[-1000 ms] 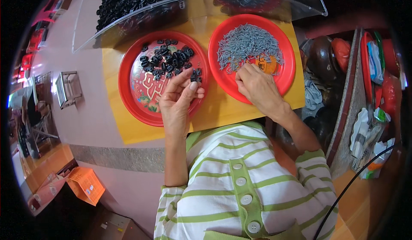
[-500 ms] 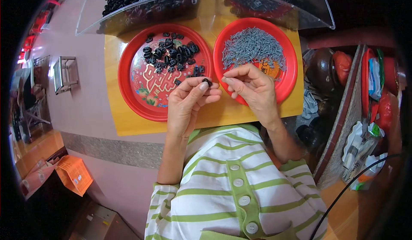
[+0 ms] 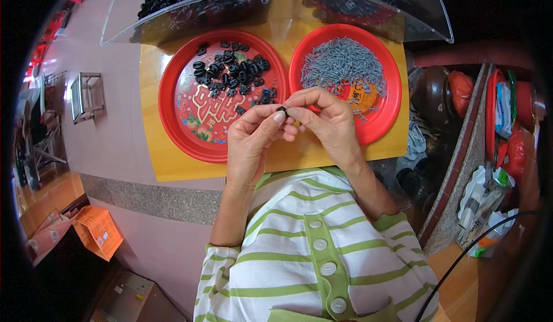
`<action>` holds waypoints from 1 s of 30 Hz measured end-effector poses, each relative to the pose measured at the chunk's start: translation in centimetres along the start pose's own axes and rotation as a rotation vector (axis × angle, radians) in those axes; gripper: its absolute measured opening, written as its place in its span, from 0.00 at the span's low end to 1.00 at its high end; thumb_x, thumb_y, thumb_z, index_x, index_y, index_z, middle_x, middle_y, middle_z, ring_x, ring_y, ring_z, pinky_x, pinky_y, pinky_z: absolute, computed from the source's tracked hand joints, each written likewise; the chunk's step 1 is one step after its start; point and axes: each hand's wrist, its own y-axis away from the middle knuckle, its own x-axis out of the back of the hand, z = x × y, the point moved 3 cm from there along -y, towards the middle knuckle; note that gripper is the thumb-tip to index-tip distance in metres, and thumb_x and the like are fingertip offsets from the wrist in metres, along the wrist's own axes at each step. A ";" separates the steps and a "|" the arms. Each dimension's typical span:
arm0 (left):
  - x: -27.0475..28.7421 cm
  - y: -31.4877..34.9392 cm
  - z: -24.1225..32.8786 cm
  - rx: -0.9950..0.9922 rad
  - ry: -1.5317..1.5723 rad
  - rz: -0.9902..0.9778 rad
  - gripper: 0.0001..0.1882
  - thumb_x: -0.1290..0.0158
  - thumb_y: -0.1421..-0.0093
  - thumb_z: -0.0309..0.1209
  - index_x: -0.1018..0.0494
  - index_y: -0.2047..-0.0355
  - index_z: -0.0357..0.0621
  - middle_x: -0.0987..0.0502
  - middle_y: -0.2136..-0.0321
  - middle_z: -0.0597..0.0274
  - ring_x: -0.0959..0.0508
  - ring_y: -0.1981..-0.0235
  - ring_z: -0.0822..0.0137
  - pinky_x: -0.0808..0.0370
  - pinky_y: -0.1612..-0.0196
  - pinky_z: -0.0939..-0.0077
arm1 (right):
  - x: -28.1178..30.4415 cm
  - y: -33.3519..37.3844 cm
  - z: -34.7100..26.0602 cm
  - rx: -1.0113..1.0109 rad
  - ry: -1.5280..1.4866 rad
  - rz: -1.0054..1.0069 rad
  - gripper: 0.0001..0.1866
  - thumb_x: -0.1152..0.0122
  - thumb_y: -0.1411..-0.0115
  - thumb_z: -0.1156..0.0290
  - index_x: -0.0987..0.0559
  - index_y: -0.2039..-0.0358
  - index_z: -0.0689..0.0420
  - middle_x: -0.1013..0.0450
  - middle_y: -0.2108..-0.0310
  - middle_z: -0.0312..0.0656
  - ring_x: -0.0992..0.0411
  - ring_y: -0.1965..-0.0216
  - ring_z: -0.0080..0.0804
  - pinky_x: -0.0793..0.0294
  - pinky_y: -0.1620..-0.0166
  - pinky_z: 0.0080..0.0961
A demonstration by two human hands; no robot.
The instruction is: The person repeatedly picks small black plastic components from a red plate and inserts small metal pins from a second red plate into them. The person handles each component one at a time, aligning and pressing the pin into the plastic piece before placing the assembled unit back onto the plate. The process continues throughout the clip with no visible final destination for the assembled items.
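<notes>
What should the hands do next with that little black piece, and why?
Maybe the right hand should press gently toward the black piece, because the left hand pinches it and both hands meet there. I can't tell whether the right hand holds anything.

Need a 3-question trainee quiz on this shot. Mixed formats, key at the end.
1. Multiple choice: what is heaped in the plain round red plastic plate on the right?
A) white buttons
B) slim grey metal-looking screws
C) wooden pegs

2. True or false: the patterned round red plastic tray on the left holds loose black plastic-looking pieces.

3. Fill in the blank: the fingertips of the bare left hand meet those of the bare ____ at a small black piece.

Key:
1. B
2. True
3. right hand
</notes>
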 end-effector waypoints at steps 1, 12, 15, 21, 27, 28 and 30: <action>-0.1 0.0 0.0 -0.014 -0.028 0.018 0.08 0.50 0.40 0.23 0.28 0.62 0.31 0.22 0.72 0.54 0.22 0.73 0.69 0.24 0.69 0.81 | 0.0 0.0 0.1 0.048 0.037 0.003 0.05 0.42 0.42 0.77 0.24 0.65 0.61 0.27 0.68 0.36 0.29 0.70 0.16 0.28 0.68 0.13; 0.6 -0.6 -1.0 -0.002 -0.092 0.022 0.09 0.50 0.40 0.25 0.28 0.63 0.30 0.22 0.72 0.57 0.23 0.72 0.73 0.25 0.67 0.83 | 0.2 0.0 1.2 -0.050 -0.107 -0.042 0.03 0.43 0.41 0.78 0.24 0.67 0.63 0.26 0.69 0.35 0.29 0.71 0.16 0.27 0.68 0.13; 0.7 -0.5 -0.6 -0.008 -0.084 0.022 0.09 0.50 0.40 0.24 0.28 0.62 0.30 0.22 0.71 0.57 0.23 0.71 0.72 0.25 0.67 0.82 | 0.4 0.0 0.0 -0.033 0.115 -0.025 0.04 0.41 0.43 0.76 0.24 0.68 0.62 0.25 0.70 0.36 0.28 0.72 0.18 0.28 0.70 0.16; 1.0 -0.2 -0.7 -0.092 -0.189 0.042 0.09 0.51 0.39 0.23 0.27 0.60 0.29 0.22 0.70 0.56 0.22 0.70 0.72 0.24 0.65 0.82 | -0.2 -0.5 -2.5 0.459 0.775 -0.053 0.05 0.39 0.48 0.76 0.24 0.70 0.60 0.28 0.73 0.41 0.27 0.71 0.35 0.29 0.70 0.27; 0.7 0.0 -0.7 -0.174 -0.291 0.064 0.10 0.50 0.40 0.22 0.27 0.60 0.29 0.22 0.70 0.56 0.22 0.71 0.72 0.24 0.65 0.82 | -0.3 -0.3 -2.0 0.348 0.795 -0.024 0.04 0.40 0.48 0.77 0.26 0.72 0.61 0.31 0.73 0.42 0.29 0.71 0.37 0.30 0.69 0.30; 0.7 -0.1 -0.8 -0.186 -0.290 0.056 0.10 0.50 0.40 0.22 0.27 0.60 0.29 0.22 0.70 0.56 0.22 0.72 0.72 0.24 0.65 0.82 | -0.3 -0.3 -1.7 0.326 0.762 -0.020 0.04 0.40 0.48 0.77 0.26 0.72 0.61 0.31 0.73 0.42 0.29 0.71 0.36 0.30 0.69 0.30; 0.8 -0.1 -0.8 -0.194 -0.295 0.062 0.09 0.50 0.40 0.21 0.27 0.60 0.29 0.22 0.71 0.56 0.22 0.72 0.72 0.24 0.66 0.82 | -0.2 -0.4 -1.0 0.284 0.694 -0.012 0.04 0.41 0.47 0.76 0.25 0.71 0.62 0.31 0.73 0.41 0.28 0.71 0.34 0.30 0.69 0.29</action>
